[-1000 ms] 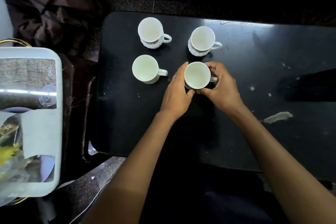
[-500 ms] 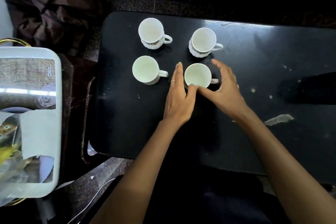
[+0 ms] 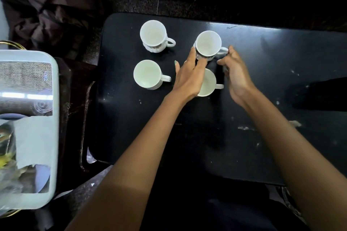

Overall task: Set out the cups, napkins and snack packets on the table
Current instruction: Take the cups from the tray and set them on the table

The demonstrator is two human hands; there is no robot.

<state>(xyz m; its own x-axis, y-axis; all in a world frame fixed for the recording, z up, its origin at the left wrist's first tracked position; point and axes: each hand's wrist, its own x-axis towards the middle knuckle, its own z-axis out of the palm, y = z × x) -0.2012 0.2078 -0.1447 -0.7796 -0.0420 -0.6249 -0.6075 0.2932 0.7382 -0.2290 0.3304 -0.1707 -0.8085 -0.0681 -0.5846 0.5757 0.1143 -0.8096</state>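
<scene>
Four white cups on black table, both hands at upper-right cup, left hand fingers touching its side, right hand fingertips pinching handle, full grasp unclear

Four white cups stand on the table: one at eleven o'clock, one at one o'clock, one at nine, one at centre. Two hands: left, right. One tray at nine o'clock.

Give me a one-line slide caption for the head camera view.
Both hands, left hand and right hand, reach around the far right cup, one of four white cups on the black table.
</scene>
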